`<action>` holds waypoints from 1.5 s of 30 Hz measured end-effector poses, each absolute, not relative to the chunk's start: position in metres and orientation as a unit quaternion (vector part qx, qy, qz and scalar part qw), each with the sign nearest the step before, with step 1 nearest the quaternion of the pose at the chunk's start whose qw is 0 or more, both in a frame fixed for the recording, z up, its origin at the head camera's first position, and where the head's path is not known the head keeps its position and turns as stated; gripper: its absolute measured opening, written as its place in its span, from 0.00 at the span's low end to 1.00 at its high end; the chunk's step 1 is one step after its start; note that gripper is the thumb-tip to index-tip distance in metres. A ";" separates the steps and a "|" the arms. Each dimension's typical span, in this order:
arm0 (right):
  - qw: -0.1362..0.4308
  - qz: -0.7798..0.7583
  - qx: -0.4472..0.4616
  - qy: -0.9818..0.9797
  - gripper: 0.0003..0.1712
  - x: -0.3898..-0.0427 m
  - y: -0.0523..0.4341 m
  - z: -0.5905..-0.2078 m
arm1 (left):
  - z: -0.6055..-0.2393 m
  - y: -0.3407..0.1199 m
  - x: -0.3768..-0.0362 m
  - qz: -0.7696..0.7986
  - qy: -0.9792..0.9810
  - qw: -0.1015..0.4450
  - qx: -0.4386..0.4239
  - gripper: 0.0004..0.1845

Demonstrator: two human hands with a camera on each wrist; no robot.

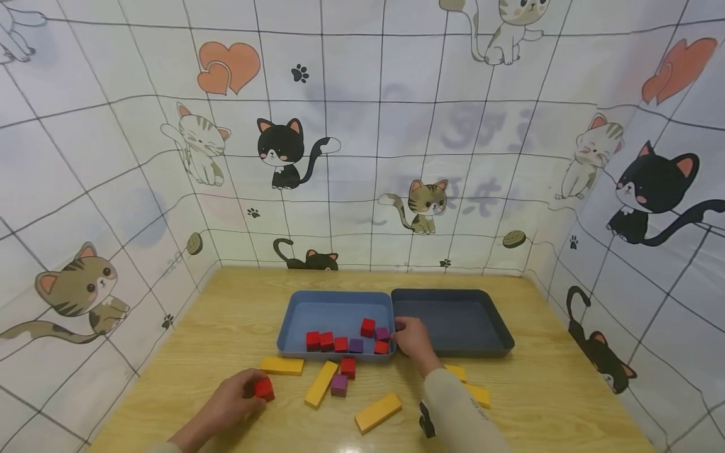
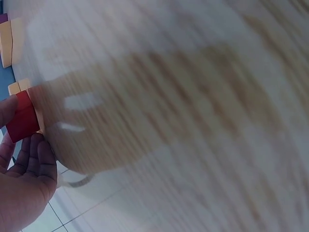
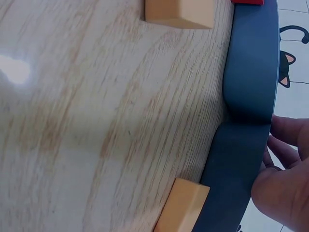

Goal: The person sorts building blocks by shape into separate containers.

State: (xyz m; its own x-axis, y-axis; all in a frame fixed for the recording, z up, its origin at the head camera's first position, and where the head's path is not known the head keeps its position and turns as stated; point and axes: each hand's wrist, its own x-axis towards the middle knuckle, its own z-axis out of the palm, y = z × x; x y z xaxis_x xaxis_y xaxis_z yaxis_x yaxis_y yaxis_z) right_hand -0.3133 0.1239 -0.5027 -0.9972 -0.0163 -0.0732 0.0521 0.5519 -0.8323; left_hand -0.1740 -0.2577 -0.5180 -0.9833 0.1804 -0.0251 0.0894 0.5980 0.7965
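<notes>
Left hand [image 1: 232, 396] grip pinches red cube [image 1: 264, 389] just above table [image 1: 566, 402], near left front edge. Right hand [image 1: 413, 340] fingers curled over rims where light blue tray [image 1: 294, 314] meets dark tray [image 1: 453, 296]. Yellow blocks [image 1: 378, 412] scattered between hands.

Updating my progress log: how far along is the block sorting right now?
Done: several red and purple cubes lie in the light blue tray. In hand: the left hand grips a red cube; the right hand rests at the tray rims. Left: yellow blocks, a red cube and a purple cube remain on the table; the dark tray holds nothing.
</notes>
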 end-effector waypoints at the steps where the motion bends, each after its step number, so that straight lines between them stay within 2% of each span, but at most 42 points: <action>1: 0.038 -0.475 0.011 0.879 0.26 -0.314 0.124 -0.503 | -0.518 -0.257 -0.174 0.445 0.891 0.052 0.073 0.23; 10: 0.035 -0.455 0.005 0.890 0.26 -0.313 0.122 -0.496 | -0.507 -0.254 -0.176 0.451 0.889 0.058 0.048 0.20; 20: 0.039 -0.449 0.005 0.893 0.25 -0.310 0.123 -0.495 | -0.485 -0.250 -0.192 0.439 0.897 0.001 0.045 0.18; 30: 0.043 -0.462 0.014 0.886 0.25 -0.313 0.123 -0.499 | -0.466 -0.237 -0.215 0.444 0.895 -0.021 0.045 0.19; 45: 0.042 -0.455 0.014 0.890 0.24 -0.313 0.120 -0.499 | -0.463 -0.218 -0.262 0.437 0.899 -0.004 0.029 0.19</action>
